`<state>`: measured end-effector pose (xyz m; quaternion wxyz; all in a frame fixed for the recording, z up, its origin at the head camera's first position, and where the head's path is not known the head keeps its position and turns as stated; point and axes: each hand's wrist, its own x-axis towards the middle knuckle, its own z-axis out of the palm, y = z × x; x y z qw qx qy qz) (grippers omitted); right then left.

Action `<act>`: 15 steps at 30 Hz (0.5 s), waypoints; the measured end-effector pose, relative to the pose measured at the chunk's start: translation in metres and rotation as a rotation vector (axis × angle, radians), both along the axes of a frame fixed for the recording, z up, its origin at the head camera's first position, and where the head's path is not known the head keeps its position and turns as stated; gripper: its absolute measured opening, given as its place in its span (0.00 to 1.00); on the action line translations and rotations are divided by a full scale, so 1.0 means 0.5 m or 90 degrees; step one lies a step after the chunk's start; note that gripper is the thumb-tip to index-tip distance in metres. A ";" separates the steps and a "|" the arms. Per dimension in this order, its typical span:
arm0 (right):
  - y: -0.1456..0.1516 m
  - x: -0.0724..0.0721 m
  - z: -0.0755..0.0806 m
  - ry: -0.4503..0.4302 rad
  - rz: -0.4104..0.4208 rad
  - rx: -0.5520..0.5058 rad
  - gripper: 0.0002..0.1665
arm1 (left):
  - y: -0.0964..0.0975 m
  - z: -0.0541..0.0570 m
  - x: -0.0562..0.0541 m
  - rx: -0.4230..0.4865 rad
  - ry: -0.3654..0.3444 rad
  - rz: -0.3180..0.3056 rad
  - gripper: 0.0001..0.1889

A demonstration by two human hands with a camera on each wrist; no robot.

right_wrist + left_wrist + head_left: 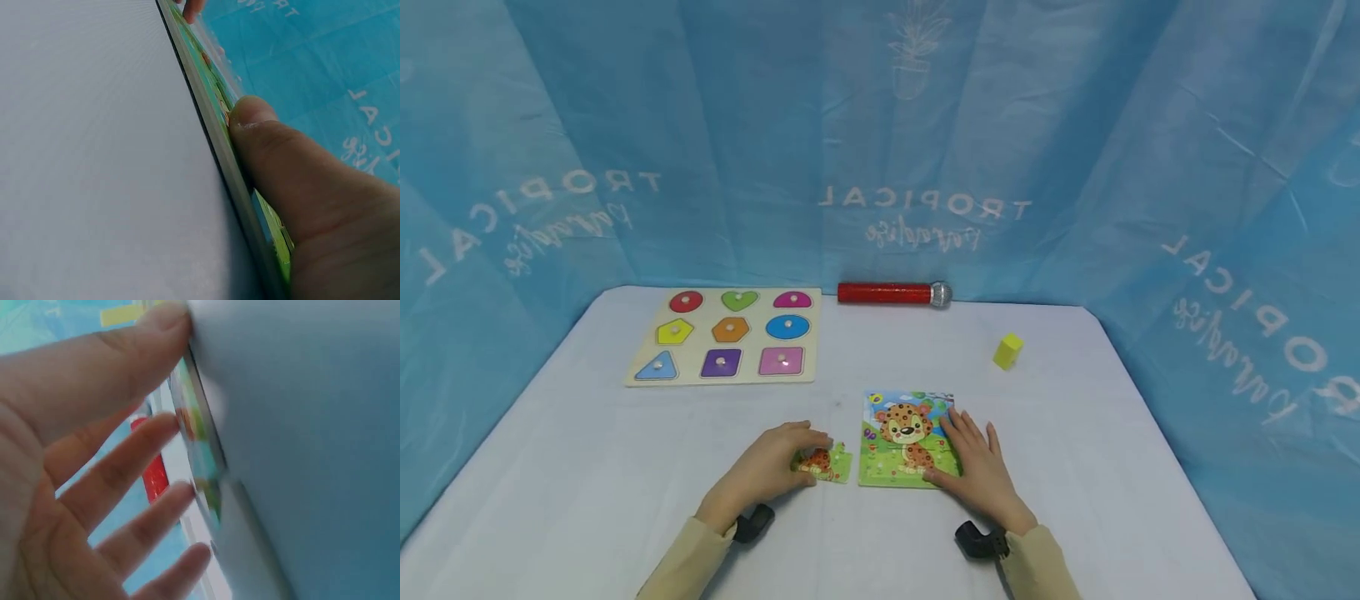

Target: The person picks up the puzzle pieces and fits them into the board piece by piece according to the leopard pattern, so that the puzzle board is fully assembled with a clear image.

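Note:
A square jigsaw puzzle (pixel 880 462) with a cartoon leopard on green grass lies flat at the middle of the table. My right hand (pixel 981 467) rests on its right side, fingers extended over the picture and thumb at the near edge. In the right wrist view, that thumb (pixel 269 134) presses the puzzle's rim. To the left of the puzzle, a loose puzzle piece (pixel 838 467) bears leopard spots and grass. My left hand (pixel 767 462) holds this piece between thumb and fingers, covering its left part. The left wrist view has the thumb (pixel 156 337) at the front, fingers spread behind.
A wooden shape board (pixel 752 367) with knobbed coloured shapes lies at the back left. Beside it, along the back edge, is a red microphone (pixel 887 292) with a silver head. A small yellow block (pixel 1008 351) stands to the right. Blue curtains (pixel 880 150) enclose the table.

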<state>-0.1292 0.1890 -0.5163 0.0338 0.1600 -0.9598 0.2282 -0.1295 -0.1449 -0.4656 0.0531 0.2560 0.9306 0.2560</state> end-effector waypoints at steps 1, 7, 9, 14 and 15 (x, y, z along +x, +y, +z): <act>0.001 0.000 -0.002 -0.001 0.000 -0.004 0.53 | 0.003 -0.001 0.001 -0.004 0.017 -0.001 0.25; 0.000 0.003 -0.005 -0.007 0.004 -0.022 0.54 | 0.025 -0.004 0.004 0.004 0.028 0.007 0.25; 0.001 0.002 -0.005 -0.002 0.005 -0.020 0.54 | 0.027 -0.007 0.004 0.031 -0.004 0.013 0.26; 0.002 0.001 -0.005 0.010 0.006 -0.015 0.54 | 0.025 -0.020 -0.001 0.093 -0.070 0.038 0.31; 0.003 0.001 -0.004 0.008 0.005 -0.013 0.54 | 0.024 -0.022 -0.003 0.104 -0.076 0.042 0.32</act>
